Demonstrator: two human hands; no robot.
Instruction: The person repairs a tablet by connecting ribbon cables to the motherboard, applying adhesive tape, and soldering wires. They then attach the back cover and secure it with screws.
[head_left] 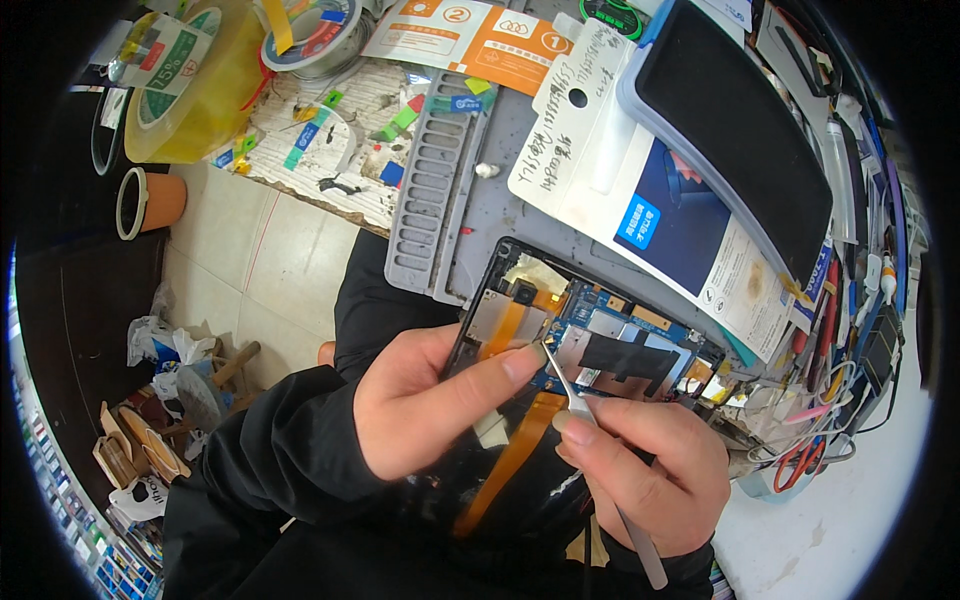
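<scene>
An opened tablet lies tilted over my lap, its blue circuit board, silvery shields and black tape exposed. My left hand grips its left side, with the thumb pressed down by the edge of the board. Between the thumb and fingers of my right hand are metal tweezers. Their tips meet the board right beside my left thumb; whether they pinch a small part is too fine to see. A wide orange ribbon cable runs from the board toward my lap. Near the tablet's upper left corner sits a small black camera module.
A grey work mat with a slotted edge borders the tablet. Beyond it lie a printed cardboard package and a black-screened device in a pale blue case. Red scissors and tangled cables crowd the right. A yellow tape roll stands far left.
</scene>
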